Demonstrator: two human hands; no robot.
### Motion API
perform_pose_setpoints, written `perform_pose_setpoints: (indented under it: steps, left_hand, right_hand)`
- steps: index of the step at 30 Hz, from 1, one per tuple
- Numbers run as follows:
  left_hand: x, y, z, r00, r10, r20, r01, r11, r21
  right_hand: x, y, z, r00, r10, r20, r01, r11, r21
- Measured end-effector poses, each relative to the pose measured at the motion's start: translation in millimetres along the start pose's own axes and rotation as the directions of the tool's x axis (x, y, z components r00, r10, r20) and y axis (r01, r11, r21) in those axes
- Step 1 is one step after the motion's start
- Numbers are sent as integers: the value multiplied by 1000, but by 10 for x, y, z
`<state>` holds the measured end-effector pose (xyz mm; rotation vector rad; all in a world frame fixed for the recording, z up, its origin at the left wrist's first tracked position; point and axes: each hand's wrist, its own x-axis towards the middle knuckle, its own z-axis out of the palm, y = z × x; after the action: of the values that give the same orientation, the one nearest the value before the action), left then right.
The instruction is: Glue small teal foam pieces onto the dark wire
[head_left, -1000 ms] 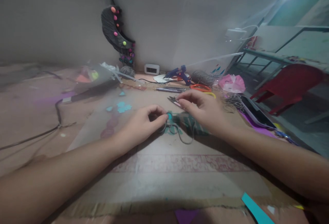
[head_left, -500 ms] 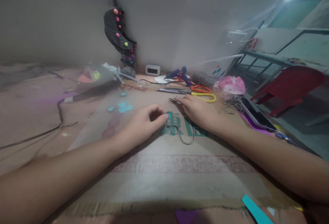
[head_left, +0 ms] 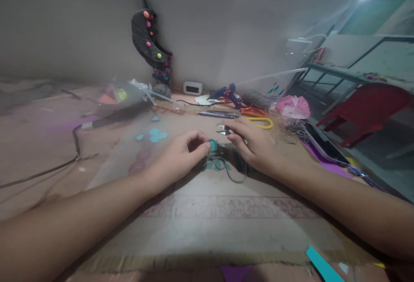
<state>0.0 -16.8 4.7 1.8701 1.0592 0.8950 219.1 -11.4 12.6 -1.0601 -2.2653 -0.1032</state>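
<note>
My left hand (head_left: pixel 184 155) is closed in a pinch on a small teal piece (head_left: pixel 212 144) over the mat. Below it a grey cord (head_left: pixel 234 180) trails in a loop and a curve; whether it is joined to the teal piece I cannot tell. A short way to the right, my right hand (head_left: pixel 254 144) is closed around small pointed metal snips (head_left: pixel 223 132), their tips facing left toward the teal piece. Its palm hides their handles. Several teal cut-outs (head_left: pixel 157 135) lie on the mat, beyond my left wrist.
Behind my hands lie orange-handled scissors (head_left: pixel 254 112), a yellow handle (head_left: pixel 265 122), a blue glue gun (head_left: pixel 228 93) and a white clock (head_left: pixel 192 88). A phone (head_left: pixel 325 144) and grey yarn (head_left: pixel 295 131) sit at right. A teal strip (head_left: pixel 323 264) lies near the front edge.
My right hand has lifted the snips off the mat and drawn them slightly nearer me, tips turned toward the teal piece. My left hand has hardly moved.
</note>
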Motion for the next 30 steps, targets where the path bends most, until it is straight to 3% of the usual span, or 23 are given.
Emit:
perform_pose_setpoints:
  steps: [8, 30]
  left_hand:
    - [-3, -3, -6, 1000, 11, -1, -11, 1000, 6]
    - [-32, 38, -11, 1000, -8, 19, 8, 999, 34]
  right_hand:
    - [-22, -61, -34, 992, -125, 21, 126, 986, -110]
    - [-2, -91, -38, 983, -167, 73, 176, 975, -137]
